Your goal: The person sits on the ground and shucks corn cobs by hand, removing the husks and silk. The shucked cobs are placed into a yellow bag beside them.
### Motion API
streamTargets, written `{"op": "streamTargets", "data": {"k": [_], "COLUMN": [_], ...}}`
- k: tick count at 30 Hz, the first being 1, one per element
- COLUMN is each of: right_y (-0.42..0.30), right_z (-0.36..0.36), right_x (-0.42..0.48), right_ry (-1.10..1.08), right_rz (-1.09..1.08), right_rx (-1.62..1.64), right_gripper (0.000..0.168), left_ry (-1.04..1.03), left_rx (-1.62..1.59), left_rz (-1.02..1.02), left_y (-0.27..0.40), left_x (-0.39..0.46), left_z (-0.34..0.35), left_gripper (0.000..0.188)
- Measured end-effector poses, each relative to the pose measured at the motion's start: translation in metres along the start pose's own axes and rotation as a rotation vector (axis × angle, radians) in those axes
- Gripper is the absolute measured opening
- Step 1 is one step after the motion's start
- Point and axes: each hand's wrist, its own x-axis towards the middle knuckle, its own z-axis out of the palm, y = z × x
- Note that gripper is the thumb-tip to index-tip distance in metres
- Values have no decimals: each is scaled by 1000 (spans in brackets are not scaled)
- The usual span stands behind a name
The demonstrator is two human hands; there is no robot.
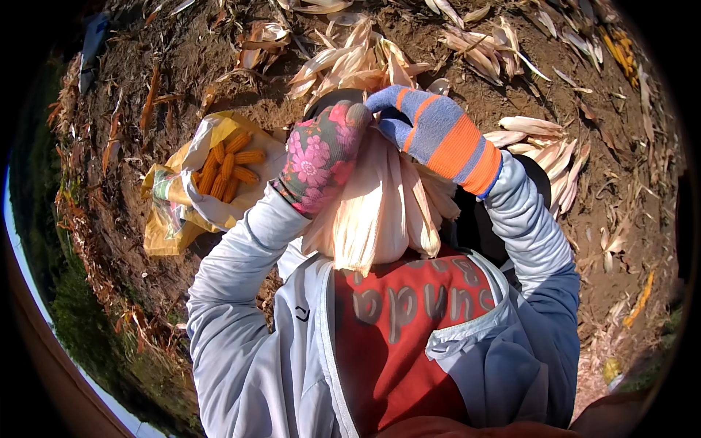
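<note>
A bunch of pale dry corn husks (372, 213) hangs spread out below my two hands, in front of my chest. My left hand (331, 156), in a dark glove with pink flowers, is closed around the upper left part of the husks. Beside it my right hand (435, 134), in a blue and orange striped glove, has its fingers bent at the top of the bunch, with the fingertips close to the left glove. What lies between the fingertips is hidden.
To the left an opened yellow and white sack (164, 232) holds several husked corn cobs (224, 169). Loose husks (350, 60) lie on the soil ahead, with more husks (553, 153) to the right. Further corn cobs (621, 52) lie at the upper right.
</note>
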Motion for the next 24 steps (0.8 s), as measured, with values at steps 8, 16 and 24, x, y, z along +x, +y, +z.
{"op": "streamTargets", "data": {"k": [8,16,24], "right_y": [-5,3,-5], "right_z": [-2,-1,-25], "right_x": [1,8,40], "right_ry": [-9,-62,-518], "right_rz": [14,-25,75], "right_rx": [-19,-87,-132], "right_gripper": [22,20,23], "left_ry": [45,121,111], "left_rx": [96,13,79], "left_rz": [-66,3,69], "left_y": [12,4,0], "left_x": [2,2,-5], "left_z": [-7,1,3], "left_gripper": [17,19,22]}}
